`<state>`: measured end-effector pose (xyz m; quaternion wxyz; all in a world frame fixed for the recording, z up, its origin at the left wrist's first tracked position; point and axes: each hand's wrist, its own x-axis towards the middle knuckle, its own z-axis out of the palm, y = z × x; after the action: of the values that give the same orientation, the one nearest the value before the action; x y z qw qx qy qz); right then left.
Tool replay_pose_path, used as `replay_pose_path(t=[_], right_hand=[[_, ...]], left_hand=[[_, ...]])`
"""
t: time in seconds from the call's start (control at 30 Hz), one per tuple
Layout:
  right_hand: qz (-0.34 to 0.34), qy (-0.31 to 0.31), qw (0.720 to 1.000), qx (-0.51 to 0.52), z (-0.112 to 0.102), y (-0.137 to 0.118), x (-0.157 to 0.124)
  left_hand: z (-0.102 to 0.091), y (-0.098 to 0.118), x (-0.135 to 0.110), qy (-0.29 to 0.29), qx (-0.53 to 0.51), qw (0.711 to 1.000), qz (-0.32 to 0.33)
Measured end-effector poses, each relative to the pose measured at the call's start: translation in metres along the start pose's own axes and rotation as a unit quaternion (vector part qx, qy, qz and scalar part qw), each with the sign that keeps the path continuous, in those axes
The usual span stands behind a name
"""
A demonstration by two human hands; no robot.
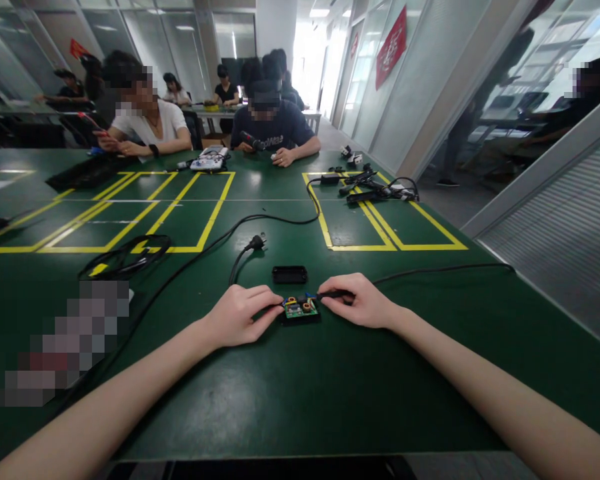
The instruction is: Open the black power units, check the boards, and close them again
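Note:
A small green circuit board (300, 309) with copper coils sits in a black case half on the green table (300, 400). My left hand (240, 315) is curled at its left side, fingertips pinched on the board's left edge and a black cable there. My right hand (360, 303) is closed on the black cable (445, 270) that enters the board from the right. Just behind the board lies a black case lid (289, 274).
A black mains plug (257, 243) and its cord lie beyond the lid. A coil of black cable (125, 257) rests at the left. More adapters and cables (375, 187) lie far right. Two people sit across the table. Yellow tape marks rectangles.

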<state>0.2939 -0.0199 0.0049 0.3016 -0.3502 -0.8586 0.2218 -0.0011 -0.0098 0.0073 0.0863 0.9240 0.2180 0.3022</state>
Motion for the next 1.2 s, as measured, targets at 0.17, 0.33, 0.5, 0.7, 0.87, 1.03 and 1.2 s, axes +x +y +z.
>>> replay_pose_path(t=[0.17,0.33,0.5,0.7,0.87,1.03,1.2], right_hand=[[-0.011,-0.035,0.998,-0.045,-0.001,0.002,0.000],[0.001,-0.020,0.997,-0.078,0.003,0.008,0.001],[0.019,-0.003,0.995,-0.103,0.007,0.012,0.002],[0.011,-0.034,0.995,-0.090,0.001,0.011,0.002],[-0.011,-0.033,0.995,-0.093,-0.001,0.012,0.001],[-0.040,-0.026,0.993,-0.109,0.001,0.018,0.002],[-0.068,-0.026,0.985,-0.158,0.001,0.018,0.003]], left_hand=[[0.002,-0.003,0.000,-0.066,-0.017,0.997,-0.028],[0.005,-0.005,0.000,-0.066,-0.018,0.996,-0.063],[0.006,-0.007,0.002,-0.038,0.008,0.995,-0.090],[0.006,-0.009,0.002,-0.009,0.014,0.996,-0.086],[0.006,-0.010,0.002,-0.014,0.008,0.996,-0.083],[0.005,-0.011,0.002,-0.038,-0.010,0.995,-0.090],[0.006,-0.013,0.003,-0.033,-0.009,0.998,-0.062]])
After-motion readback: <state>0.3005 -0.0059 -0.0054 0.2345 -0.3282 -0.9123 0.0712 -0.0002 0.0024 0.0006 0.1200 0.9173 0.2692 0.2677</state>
